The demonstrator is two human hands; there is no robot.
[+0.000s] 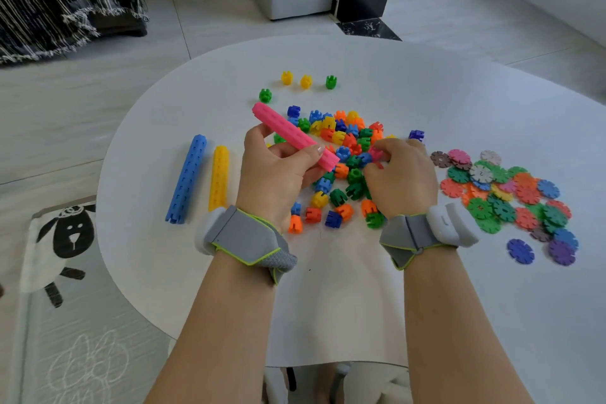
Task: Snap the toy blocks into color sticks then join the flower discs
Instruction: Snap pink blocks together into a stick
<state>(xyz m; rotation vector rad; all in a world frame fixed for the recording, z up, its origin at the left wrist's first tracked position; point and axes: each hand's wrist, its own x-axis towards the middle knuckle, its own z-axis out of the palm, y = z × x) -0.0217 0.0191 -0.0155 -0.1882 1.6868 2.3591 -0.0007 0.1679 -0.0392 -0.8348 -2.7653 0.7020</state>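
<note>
Midway, the left hand (275,170) grips a pink stick (295,138) tilted above the white table (426,92), while the right hand (401,174) curls its fingers round a pink block (375,152) among the loose blocks (341,128) at twelve o'clock. A crooked press could jam the pronged block or buckle the long stick at a joint; a sweeping wrist might scatter the pile. Blocks look hard, glossy plastic, stubby and slotted. Finished blue stick (187,179) and yellow stick (219,177) lie at nine o'clock, ribbed along their length; flat, notched flower discs (505,197) heap at three.
</note>
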